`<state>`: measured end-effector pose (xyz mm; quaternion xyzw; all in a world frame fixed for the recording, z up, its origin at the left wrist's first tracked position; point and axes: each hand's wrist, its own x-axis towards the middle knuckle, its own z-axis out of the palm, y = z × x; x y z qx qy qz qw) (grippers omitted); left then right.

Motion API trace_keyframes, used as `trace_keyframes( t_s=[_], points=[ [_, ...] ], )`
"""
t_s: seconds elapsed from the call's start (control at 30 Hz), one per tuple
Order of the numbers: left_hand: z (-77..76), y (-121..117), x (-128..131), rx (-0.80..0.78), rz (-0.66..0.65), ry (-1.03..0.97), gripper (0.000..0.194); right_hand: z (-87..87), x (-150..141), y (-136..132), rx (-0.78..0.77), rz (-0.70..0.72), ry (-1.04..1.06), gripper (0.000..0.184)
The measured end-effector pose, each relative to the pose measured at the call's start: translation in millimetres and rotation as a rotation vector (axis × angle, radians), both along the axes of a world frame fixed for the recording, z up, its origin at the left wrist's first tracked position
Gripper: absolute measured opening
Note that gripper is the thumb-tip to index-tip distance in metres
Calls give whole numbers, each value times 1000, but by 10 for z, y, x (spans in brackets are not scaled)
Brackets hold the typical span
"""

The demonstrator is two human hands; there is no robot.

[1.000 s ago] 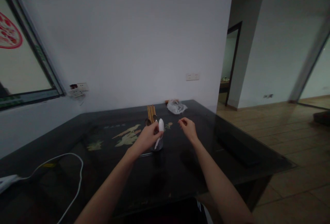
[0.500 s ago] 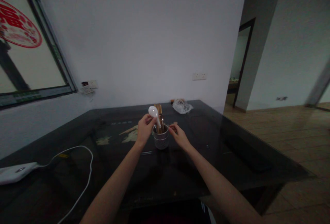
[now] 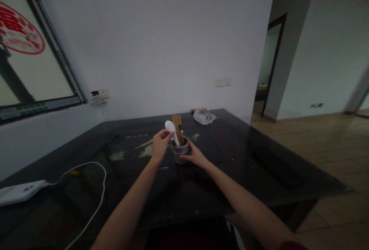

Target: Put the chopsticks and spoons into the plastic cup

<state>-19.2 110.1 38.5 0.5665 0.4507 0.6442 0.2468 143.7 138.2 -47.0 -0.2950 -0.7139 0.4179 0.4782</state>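
Observation:
A grey utensil holder [image 3: 179,158] stands upright on the dark table, with several wooden chopsticks [image 3: 177,121] and a metal spoon [image 3: 181,129] sticking out of it. My left hand [image 3: 160,142] is closed on a white soup spoon [image 3: 170,126], bowl up, its handle end slanting down at the holder's mouth. Whether the handle tip is inside the rim, I cannot tell for sure. My right hand [image 3: 196,154] grips the holder's right side, thumb across its front and fingers behind.
Near the wall lies a crumpled clear plastic bag [image 3: 204,116]. A white power bank [image 3: 23,192] with a looping white cable [image 3: 104,181] is on the left. A dark flat object [image 3: 278,167] rests at the right of the black table [image 3: 225,204].
My right hand has moved from beside the holder's rim to take hold of its side. The white spoon has come down slightly toward the holder in my left hand.

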Motion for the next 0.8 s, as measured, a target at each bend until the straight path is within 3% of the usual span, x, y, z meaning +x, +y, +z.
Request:
trace_keyframes(
  t_s=[0.3, 0.6, 0.8],
  points=[
    [-9, 6, -6, 0, 58, 208, 25, 18, -5, -9, -10, -22, -11, 83],
    [-39, 33, -23, 1, 56, 276, 25, 26, 3, 1, -20, -31, -36, 83],
    [-39, 8, -11, 35, 130, 432, 22, 14, 6, 11, -24, -33, -38, 80]
  ],
)
